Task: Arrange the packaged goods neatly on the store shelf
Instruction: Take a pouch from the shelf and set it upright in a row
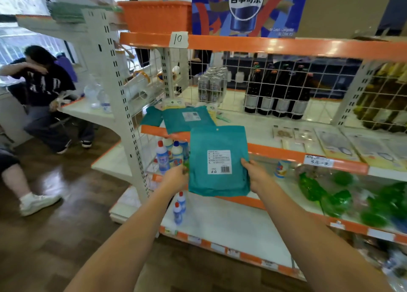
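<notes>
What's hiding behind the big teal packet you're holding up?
Behind the teal packet, held by both hands, you can see white cleaner bottles poking out on its left. The orange shelf edge runs behind it too. Anything straight behind stays covered.

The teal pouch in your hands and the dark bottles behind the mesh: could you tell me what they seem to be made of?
The teal pouch looks like matte plastic film: flat and slightly creased, with a punched hang hole and a white printed label stuck on. The left hand and the right hand hold its sides. The dark bottles seem to be glossy glass, showing sharp highlights, though dark plastic cannot be excluded.
</notes>
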